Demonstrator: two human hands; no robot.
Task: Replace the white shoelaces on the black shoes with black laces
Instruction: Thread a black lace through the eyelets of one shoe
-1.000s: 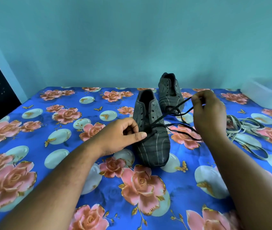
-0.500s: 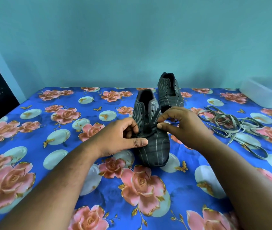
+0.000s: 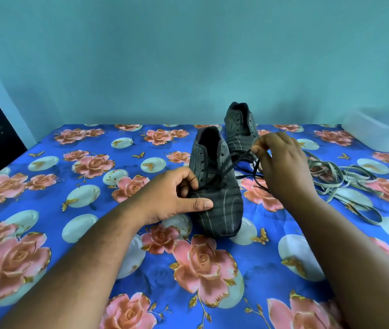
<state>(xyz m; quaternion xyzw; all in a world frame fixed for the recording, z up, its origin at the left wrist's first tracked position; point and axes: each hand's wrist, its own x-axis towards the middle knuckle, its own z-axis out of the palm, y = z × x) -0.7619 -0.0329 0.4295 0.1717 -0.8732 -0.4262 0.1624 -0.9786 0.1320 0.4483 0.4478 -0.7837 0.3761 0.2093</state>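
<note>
The right hand, which half a second ago was pinching low at the eyelets of the near shoe, is now drawing up and away to the right, its grip closed on the thin black flat-woven lace between thumb and fingertips. The lace is running taut from the lower eyelets up to that pinch, with slack loops trailing behind onto the cloth. That suggests an end has just been passed through an eyelet and is being pulled through, so the lacing of this shoe looks to be only at its lowest rows.

The left hand is staying where it was, its grip closed on the side and toe of the near dark grey pinstriped fabric shoe, thumb lying flat across the vamp to steady it. The shoe is soft, low-cut, with pale thin stripes and small round eyelets. The second matching shoe is standing just behind, with no lace visible in it. The removed pale flat laces are lying in a loose tangle to the right on the glossy blue rose-printed cloth covering the desk. A translucent white plastic tub is sitting at the far right.
</note>
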